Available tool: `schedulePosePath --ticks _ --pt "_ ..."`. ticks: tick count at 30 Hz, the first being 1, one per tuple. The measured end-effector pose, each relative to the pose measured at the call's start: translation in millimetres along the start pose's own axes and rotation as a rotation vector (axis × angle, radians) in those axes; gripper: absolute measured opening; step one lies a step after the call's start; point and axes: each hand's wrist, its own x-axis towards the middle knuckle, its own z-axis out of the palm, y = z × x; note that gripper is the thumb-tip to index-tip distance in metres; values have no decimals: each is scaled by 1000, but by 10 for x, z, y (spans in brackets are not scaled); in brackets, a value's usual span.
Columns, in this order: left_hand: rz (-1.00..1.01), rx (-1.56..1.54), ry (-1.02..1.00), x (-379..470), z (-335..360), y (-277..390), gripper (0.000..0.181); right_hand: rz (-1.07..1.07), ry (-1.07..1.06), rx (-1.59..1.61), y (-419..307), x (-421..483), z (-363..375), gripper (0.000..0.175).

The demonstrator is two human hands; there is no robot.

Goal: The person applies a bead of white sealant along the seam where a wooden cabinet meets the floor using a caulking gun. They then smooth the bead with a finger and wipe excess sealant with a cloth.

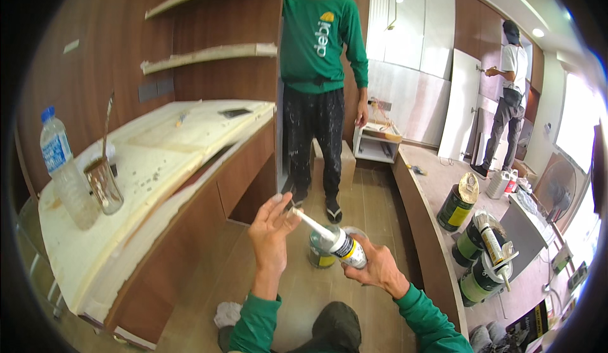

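Observation:
A sealant cartridge [350, 249] with a long white nozzle is gripped around its body by my right hand [377, 268]. Its nozzle points up and left, and the tip is by the fingertips of my left hand [271, 234]. That hand is raised with its fingers spread; whether it touches the tip I cannot tell. Beneath the cartridge, partly hidden, a can with a yellow and green label [321, 253] stands on the floor.
A plastic bottle [66, 163] and a glass jar holding a brush [105, 189] stand on the white desktop [156, 139] at left. A person in green [313, 39] stands ahead; another [510, 82] works at cabinets. Several cans [458, 203] and another cartridge [491, 244] are right.

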Motion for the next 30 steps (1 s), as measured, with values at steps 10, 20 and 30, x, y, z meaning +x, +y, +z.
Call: schedulePosePath --ticks 10,20,30 --pt "306 396 154 -92 1 -34 67 -43 33 -35 -21 -57 8 71" --pt "359 413 137 -298 198 -122 66 -29 -47 -21 18 -158 -24 75" --pt "159 234 -33 -274 126 -127 66 -41 -69 -91 68 -221 -51 75"
